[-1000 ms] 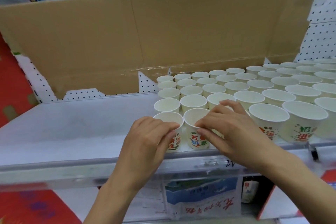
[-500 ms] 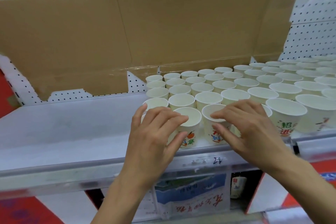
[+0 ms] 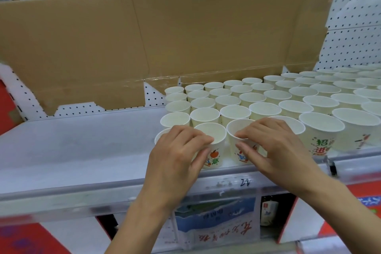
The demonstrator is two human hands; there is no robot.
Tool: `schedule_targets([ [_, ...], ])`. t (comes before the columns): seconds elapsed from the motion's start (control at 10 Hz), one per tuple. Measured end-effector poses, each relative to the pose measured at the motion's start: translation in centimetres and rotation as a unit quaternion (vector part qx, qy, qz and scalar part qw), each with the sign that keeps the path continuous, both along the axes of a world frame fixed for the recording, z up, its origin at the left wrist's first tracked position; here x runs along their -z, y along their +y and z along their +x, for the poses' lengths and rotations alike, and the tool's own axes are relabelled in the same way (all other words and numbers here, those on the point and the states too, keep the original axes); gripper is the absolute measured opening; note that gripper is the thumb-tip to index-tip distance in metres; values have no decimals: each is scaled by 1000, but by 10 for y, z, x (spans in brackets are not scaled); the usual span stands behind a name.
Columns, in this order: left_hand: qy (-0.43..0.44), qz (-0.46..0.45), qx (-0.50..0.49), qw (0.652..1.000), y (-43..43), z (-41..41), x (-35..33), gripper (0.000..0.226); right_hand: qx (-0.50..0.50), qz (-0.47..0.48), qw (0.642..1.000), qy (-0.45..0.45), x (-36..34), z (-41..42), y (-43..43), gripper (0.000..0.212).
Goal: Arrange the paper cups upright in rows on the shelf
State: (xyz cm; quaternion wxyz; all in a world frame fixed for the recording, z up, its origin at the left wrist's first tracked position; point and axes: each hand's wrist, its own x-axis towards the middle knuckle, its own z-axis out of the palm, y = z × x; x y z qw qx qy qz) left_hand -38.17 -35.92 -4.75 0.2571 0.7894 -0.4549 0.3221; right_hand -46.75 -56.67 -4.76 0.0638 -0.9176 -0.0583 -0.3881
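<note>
Many white paper cups stand upright in rows on the right half of the white shelf [image 3: 82,146]. At the front edge, my left hand [image 3: 177,156] pinches a cup with an orange fruit print [image 3: 214,136], fingers over its rim and thumb on its side. Another front cup [image 3: 161,137] is mostly hidden under that hand. Just to the right, my right hand [image 3: 278,150] pinches the neighbouring printed cup [image 3: 237,130] the same way. It partly covers the cup behind it [image 3: 292,123]. Both held cups stand on the shelf.
A large brown cardboard sheet [image 3: 165,37] leans against the pegboard back wall [image 3: 354,37]. The shelf's left half is bare white surface. The shelf's front rail [image 3: 61,198] runs along the edge, and boxed goods [image 3: 216,220] sit on the level below.
Both hands stay on the two front cups. My left hand's fingers have curled further over its cup's rim, and my right hand has settled on its cup. The view has drifted slightly.
</note>
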Motion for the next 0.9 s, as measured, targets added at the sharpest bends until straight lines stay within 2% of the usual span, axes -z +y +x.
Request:
schedule_targets([
  [0.2, -26, -9, -15, 999, -1, 1, -2, 19, 5, 0, 1000, -8, -1, 0, 3, 28],
  [0.3, -35, -9, -28, 999, -3, 0, -3, 27, 14, -3, 1000, -14, -1, 0, 5, 28],
  [0.5, -56, 2, -25, 998, -3, 2, -4, 22, 15, -5, 1000, -26, -2, 0, 6, 28],
  [0.9, -42, 1, 10, 999, -2, 0, -8, 19, 19, -3, 999, -25, -7, -7, 9, 30],
])
